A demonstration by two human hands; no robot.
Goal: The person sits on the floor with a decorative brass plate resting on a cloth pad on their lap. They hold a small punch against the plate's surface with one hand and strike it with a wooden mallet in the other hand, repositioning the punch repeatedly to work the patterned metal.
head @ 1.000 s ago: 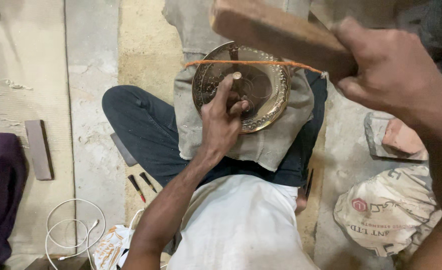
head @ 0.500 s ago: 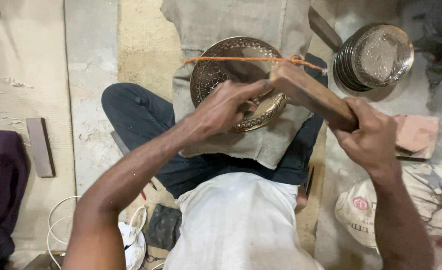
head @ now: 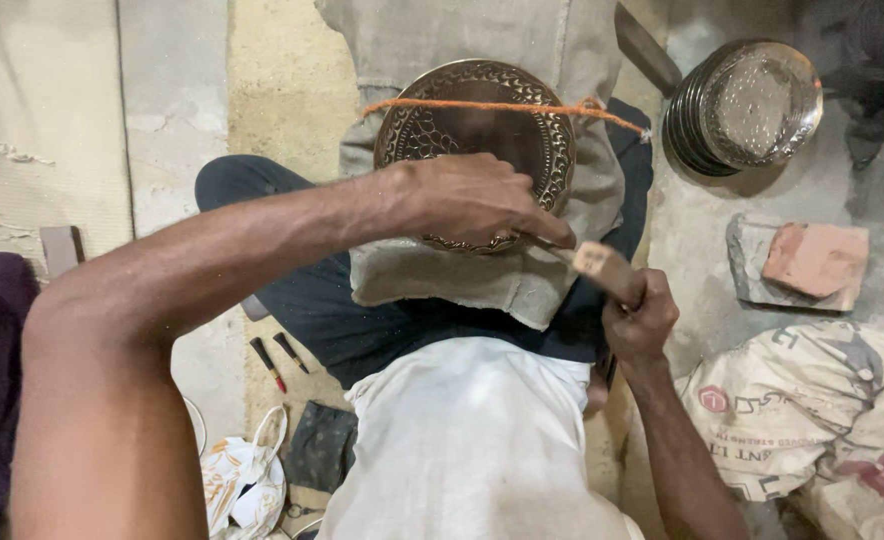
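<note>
The engraved brass plate point(head: 482, 120) lies flat on a grey cloth point(head: 522, 280) spread over the person's lap, its round face turned up toward the camera. Being round, it has no long axis of its own; an orange cord point(head: 502, 106) crosses its upper part from left to right, dipping slightly toward the right end. The near rim of the plate is hidden under the left hand point(head: 472, 200).

That left hand is closed, fingers curled down over the plate's lower edge, and it pinches a thin tool whose tip pokes out at the fingertips; the tool itself is mostly hidden, so its kind is hard to tell. The forearm runs in from the lower left.

The right hand point(head: 637, 320) is wrapped tight around the handle of a wooden mallet point(head: 602, 268). The mallet's long axis runs diagonally, from the fist at lower right up toward the upper left, and its blunt pale end sits just beside the left fingertips at the plate's lower right rim.

On the concrete floor to the right stands 1 stack of metal plates point(head: 747, 105), with a reddish brick point(head: 817, 258) on a stone slab below it and a printed sack point(head: 812, 410) nearer. By the left thigh lie 2 small dark tools point(head: 280, 358) with red tips.
</note>
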